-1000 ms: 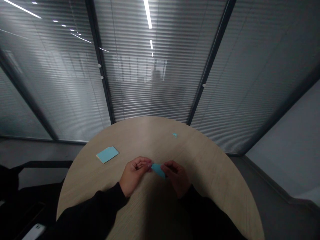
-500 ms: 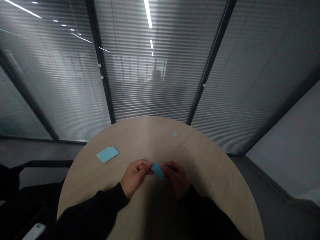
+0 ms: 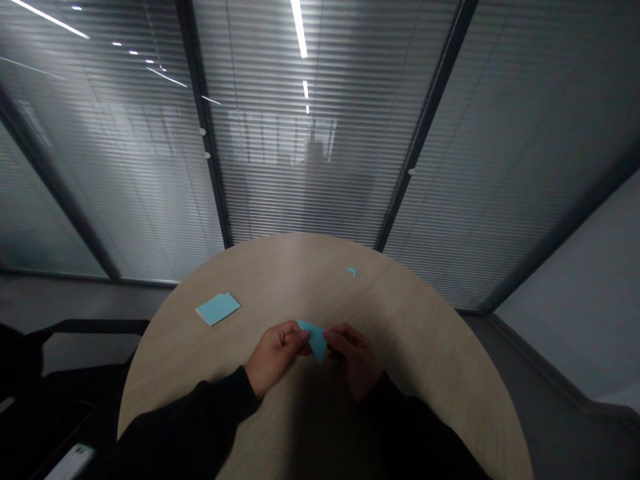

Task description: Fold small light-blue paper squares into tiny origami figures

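Between my two hands is a small folded piece of blue paper (image 3: 317, 341), roughly triangular, with one point toward me. My left hand (image 3: 279, 350) pinches its left side between thumb and fingers. On its right edge, my right hand (image 3: 354, 355) grips with thumb and fingertips. Both hands are held over the near middle of the round wooden table (image 3: 280, 273). A stack of blue paper sheets (image 3: 219, 309) lies to the left of my hands. Farther off to the right sits a tiny folded blue paper piece (image 3: 352, 271).
Glass panels with blinds (image 3: 310, 193) stand behind the table's far edge. At the left is a black chair (image 3: 95, 327) with an armrest. A white phone-like object (image 3: 70, 461) shows at the lower left. A pale wall (image 3: 575, 293) rises at the right.
The blue paper has turned a little between my fingers, showing more of its top edge and a sharper lower point. My left thumb has shifted slightly right along it. The view moved slightly.
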The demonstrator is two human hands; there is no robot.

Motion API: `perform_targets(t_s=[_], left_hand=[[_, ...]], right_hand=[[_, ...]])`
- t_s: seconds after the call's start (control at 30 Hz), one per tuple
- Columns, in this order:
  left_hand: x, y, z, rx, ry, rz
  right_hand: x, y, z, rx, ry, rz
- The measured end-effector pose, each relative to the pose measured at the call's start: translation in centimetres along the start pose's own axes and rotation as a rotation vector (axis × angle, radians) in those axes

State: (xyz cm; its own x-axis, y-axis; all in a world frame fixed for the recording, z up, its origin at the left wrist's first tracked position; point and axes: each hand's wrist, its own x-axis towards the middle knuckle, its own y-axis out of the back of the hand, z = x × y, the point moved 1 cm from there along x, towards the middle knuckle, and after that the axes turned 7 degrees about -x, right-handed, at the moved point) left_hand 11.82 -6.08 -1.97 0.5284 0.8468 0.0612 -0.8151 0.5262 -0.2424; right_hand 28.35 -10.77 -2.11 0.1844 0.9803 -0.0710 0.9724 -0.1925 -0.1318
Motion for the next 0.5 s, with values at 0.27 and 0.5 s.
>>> perform_targets(t_s=[0.27,0.5], left_hand=[[-0.17,-0.25,0.0,0.015,0.004,-0.113],[-0.37,-0.59,0.29,0.04,0.061,-0.137]], right_hand=[[-0.07,-0.21,0.19,0.108,-0.045,-0.019],[-0.16,-0.6,0.23,0.176,-0.06,0.012]])
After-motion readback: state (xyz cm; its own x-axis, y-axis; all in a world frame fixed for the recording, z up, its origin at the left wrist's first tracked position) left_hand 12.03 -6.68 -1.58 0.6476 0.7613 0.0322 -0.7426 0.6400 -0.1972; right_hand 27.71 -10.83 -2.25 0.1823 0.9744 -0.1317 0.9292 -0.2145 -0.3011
